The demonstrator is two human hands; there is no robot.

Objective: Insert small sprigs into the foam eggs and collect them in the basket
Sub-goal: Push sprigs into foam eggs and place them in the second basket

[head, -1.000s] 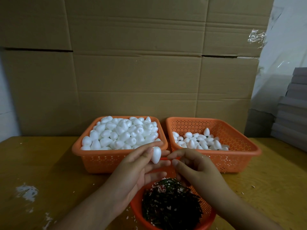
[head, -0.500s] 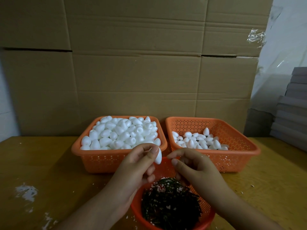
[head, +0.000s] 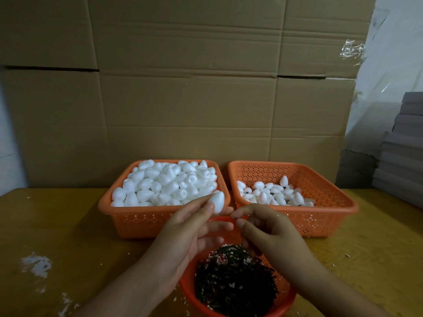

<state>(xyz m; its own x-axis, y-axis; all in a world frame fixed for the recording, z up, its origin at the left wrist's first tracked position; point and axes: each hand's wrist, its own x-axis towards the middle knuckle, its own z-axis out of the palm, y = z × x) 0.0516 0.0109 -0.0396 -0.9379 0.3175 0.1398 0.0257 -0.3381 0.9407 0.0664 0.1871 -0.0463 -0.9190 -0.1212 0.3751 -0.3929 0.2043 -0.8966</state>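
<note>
The left hand pinches a white foam egg between thumb and fingertips, holding it upright just above the front rim of the left orange basket, which is heaped with plain eggs. The right hand sits close beside it, index finger and thumb drawn together near the egg's lower end; whether they grip a sprig is too small to tell. Both hands hover over the round orange bowl of dark green sprigs at the table's near edge. Behind the right hand, the right orange basket holds a shallower layer of eggs.
</note>
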